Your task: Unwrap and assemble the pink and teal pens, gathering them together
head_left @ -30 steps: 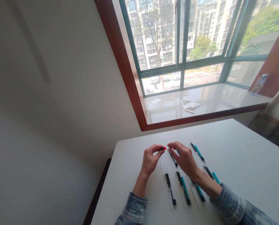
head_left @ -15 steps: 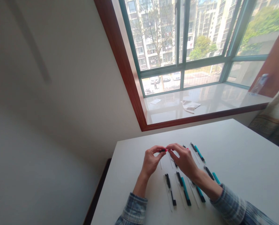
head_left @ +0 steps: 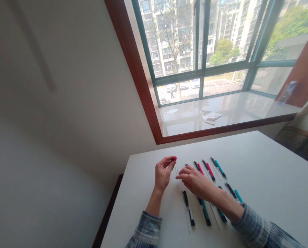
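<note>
My left hand (head_left: pixel 162 175) is raised over the table's far left part, its fingers pinching a small black and pink pen part (head_left: pixel 174 159). My right hand (head_left: pixel 195 181) is low over the table, palm down with fingers stretched toward the left. Its fingertips are at a thin, pale pen refill (head_left: pixel 177 169); whether they touch it I cannot tell. Beyond this hand lie black pen parts beside pink barrels (head_left: pixel 211 171). Below it are a black and white pen set (head_left: pixel 188 208) and a teal barrel (head_left: pixel 206 213), partly covered by the hand and forearm.
Teal pen parts (head_left: pixel 220 168) lie at the far right of the rows, and more black and teal ones (head_left: pixel 231 190) lie right of my forearm. The white table (head_left: pixel 267 193) meets the wall below a window sill (head_left: pixel 185 124), where a white cloth (head_left: pixel 210 116) lies.
My hands have come apart. The left has moved slightly left and up with the black and pink part; the right has dropped down and left to the refill.
</note>
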Available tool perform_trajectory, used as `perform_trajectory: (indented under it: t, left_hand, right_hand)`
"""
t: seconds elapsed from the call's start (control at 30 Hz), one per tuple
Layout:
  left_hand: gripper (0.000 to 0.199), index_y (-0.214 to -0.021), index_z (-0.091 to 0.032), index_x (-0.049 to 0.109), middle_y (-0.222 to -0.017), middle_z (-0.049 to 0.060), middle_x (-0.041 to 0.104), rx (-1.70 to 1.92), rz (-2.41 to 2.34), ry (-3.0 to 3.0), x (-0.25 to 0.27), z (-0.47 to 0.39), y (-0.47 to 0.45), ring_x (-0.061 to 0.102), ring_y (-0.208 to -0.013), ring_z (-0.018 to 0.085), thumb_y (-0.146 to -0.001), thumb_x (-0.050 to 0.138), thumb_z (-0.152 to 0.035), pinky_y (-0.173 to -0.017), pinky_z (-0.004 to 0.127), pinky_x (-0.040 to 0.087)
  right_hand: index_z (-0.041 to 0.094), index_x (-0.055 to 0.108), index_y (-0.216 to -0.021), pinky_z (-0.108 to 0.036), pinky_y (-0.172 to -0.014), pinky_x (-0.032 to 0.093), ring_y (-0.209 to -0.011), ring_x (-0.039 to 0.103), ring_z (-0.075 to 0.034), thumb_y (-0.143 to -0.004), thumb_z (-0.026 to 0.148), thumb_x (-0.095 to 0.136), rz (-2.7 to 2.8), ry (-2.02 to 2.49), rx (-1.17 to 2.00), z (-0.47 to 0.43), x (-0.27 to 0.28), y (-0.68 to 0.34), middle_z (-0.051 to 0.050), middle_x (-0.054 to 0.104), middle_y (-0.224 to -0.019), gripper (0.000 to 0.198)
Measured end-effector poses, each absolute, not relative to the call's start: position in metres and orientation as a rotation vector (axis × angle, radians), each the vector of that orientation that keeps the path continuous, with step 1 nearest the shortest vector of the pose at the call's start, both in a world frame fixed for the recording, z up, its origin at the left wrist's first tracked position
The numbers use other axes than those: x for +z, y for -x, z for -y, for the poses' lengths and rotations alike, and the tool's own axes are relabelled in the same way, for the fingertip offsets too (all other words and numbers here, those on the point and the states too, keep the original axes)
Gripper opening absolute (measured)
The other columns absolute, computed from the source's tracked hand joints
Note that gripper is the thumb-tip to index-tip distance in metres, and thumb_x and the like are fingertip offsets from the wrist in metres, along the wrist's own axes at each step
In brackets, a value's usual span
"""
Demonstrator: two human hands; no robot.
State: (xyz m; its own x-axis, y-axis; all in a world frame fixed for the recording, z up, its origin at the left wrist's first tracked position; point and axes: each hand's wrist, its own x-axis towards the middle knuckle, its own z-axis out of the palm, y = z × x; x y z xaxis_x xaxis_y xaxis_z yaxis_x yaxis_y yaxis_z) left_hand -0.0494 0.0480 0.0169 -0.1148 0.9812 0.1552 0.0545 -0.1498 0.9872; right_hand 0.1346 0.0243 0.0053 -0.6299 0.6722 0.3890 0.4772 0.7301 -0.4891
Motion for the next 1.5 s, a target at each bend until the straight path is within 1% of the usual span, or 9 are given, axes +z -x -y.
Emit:
perform_trajectory:
  t: [0.1, 0.3, 0.57, 0.77, 0.9, 1.07, 1.2, 1.27, 1.5]
  left_hand:
    - [0.029, -0.100, -0.018, 0.081, -0.087, 0.009, 0.079, 1.398, -1.245, -1.297, 0.017, -0.048, 0.049, 0.072, -0.082, 0.023, -0.076, 0.083, -0.034, -0.080, 0.035, 0.058]
    - [0.028, -0.099, -0.018, 0.080, -0.089, 0.009, 0.079, 1.410, -1.251, -1.308, 0.016, -0.048, 0.049, 0.072, -0.084, 0.023, -0.077, 0.082, -0.034, -0.081, 0.035, 0.057]
    - [0.028, -0.100, -0.018, 0.080, -0.092, 0.009, 0.079, 1.445, -1.267, -1.324, 0.014, -0.049, 0.052, 0.072, -0.088, 0.023, -0.077, 0.082, -0.034, -0.083, 0.036, 0.057]
    - [0.025, -0.098, -0.018, 0.079, -0.096, 0.009, 0.079, 1.502, -1.284, -1.343, 0.011, -0.052, 0.053, 0.072, -0.092, 0.023, -0.078, 0.081, -0.033, -0.084, 0.034, 0.057]
    - [0.025, -0.098, -0.017, 0.078, -0.097, 0.010, 0.079, 1.553, -1.299, -1.348, 0.010, -0.053, 0.053, 0.072, -0.093, 0.023, -0.079, 0.080, -0.033, -0.083, 0.034, 0.058]
    - [0.026, -0.100, -0.017, 0.077, -0.099, 0.010, 0.078, 1.698, -1.354, -1.278, 0.010, -0.054, 0.057, 0.072, -0.094, 0.023, -0.080, 0.079, -0.034, -0.085, 0.035, 0.058]
    - [0.027, -0.099, -0.017, 0.078, -0.098, 0.010, 0.079, 1.775, -1.356, -1.203, 0.010, -0.055, 0.060, 0.073, -0.093, 0.023, -0.079, 0.080, -0.034, -0.086, 0.036, 0.059]
    - [0.026, -0.098, -0.017, 0.078, -0.097, 0.010, 0.079, 1.750, -1.348, -1.213, 0.011, -0.054, 0.058, 0.073, -0.093, 0.023, -0.078, 0.081, -0.034, -0.086, 0.037, 0.059]
    - [0.029, -0.103, -0.016, 0.079, -0.098, 0.012, 0.080, 1.478, -1.275, -1.363, 0.013, -0.046, 0.041, 0.074, -0.093, 0.025, -0.079, 0.081, -0.033, -0.087, 0.038, 0.059]
  right_hand:
    - [0.025, 0.072, -0.117, -0.037, -0.088, 0.054, -0.103, 0.062, -0.023, -0.096, 0.005, 0.053, 2.427, 0.856, 0.446, -0.020, 0.006, -0.131, -0.007, 0.072, -0.110, 0.034]
    - [0.022, 0.074, -0.092, -0.033, -0.087, 0.051, -0.097, 0.064, -0.021, -0.094, 0.013, 0.065, 2.453, 0.831, 0.509, -0.022, 0.006, -0.129, -0.004, 0.073, -0.101, 0.013]
    - [0.021, 0.073, -0.092, -0.032, -0.078, 0.051, -0.085, 0.064, -0.022, -0.092, 0.011, 0.066, 2.355, 1.007, 0.412, -0.026, -0.010, -0.125, -0.005, 0.071, -0.087, 0.012]
    - [0.018, 0.070, -0.081, -0.030, -0.073, 0.049, -0.081, 0.062, -0.021, -0.095, 0.008, 0.059, 2.378, 1.171, 0.384, -0.024, -0.009, -0.116, -0.005, 0.067, -0.078, 0.021]
    - [0.016, 0.067, -0.083, -0.032, -0.074, 0.047, -0.086, 0.061, -0.023, -0.093, 0.003, 0.057, 2.480, 1.281, 0.278, -0.022, -0.002, -0.113, -0.007, 0.067, -0.084, 0.019]
    - [0.017, 0.064, -0.087, -0.033, -0.070, 0.045, -0.081, 0.058, -0.023, -0.098, 0.004, 0.047, 2.397, 1.340, 0.205, -0.023, 0.009, -0.127, -0.008, 0.067, -0.084, 0.024]
    - [0.015, 0.063, -0.117, -0.034, -0.076, 0.047, -0.089, 0.060, -0.024, -0.102, 0.009, 0.042, 2.162, 1.338, 0.261, -0.031, 0.013, -0.141, -0.010, 0.069, -0.098, 0.027]
    - [0.016, 0.062, -0.123, -0.035, -0.077, 0.047, -0.092, 0.061, -0.025, -0.102, 0.012, 0.041, 2.090, 1.356, 0.284, -0.036, 0.014, -0.145, -0.011, 0.069, -0.100, 0.030]
    - [0.020, 0.065, -0.098, -0.030, -0.075, 0.047, -0.081, 0.064, -0.019, -0.097, 0.018, 0.051, 1.870, 1.256, 0.478, -0.036, 0.024, -0.149, -0.004, 0.070, -0.091, 0.014]
